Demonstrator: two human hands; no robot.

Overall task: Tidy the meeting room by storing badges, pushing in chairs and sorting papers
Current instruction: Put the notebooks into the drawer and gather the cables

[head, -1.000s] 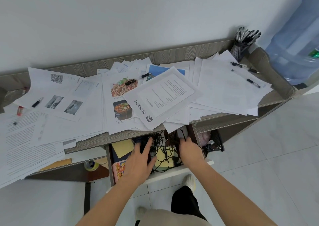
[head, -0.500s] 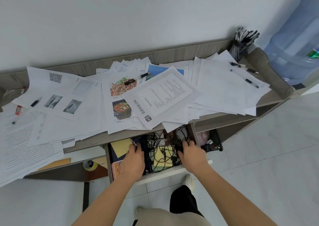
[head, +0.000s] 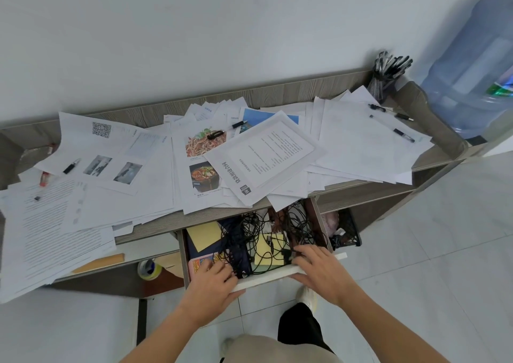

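A white wall backs a wood-grain desk that runs across the middle of the frame, buried under loose papers. A pot of pens stands at the upper right, with a water bottle beyond it. Stray pens lie on the sheets.

Below the desk edge, at lower centre, a drawer stands pulled out. In it a tangle of black cords lies over yellow notes. They look like badge lanyards, though no badge card shows plainly.

The left hand grasps the drawer's white front near its left end, fingers over the rim and thumb beneath. The right hand grasps the front further right in the same way, its fingers touching the cords.

The drawer looks light and stiff and should slide true if pushed evenly from both ends. The cords are limp and springy. Any loop riding over the rim could jam the front, so they want pressing down flat first.

The papers are thin, slick and overlapping, and some overhang the desk edge above the drawer. They would be best squared into a stack with flat palms at the sides, then lifted from beneath, after the pens are taken off them. A careless sweep could send sheets to the floor.
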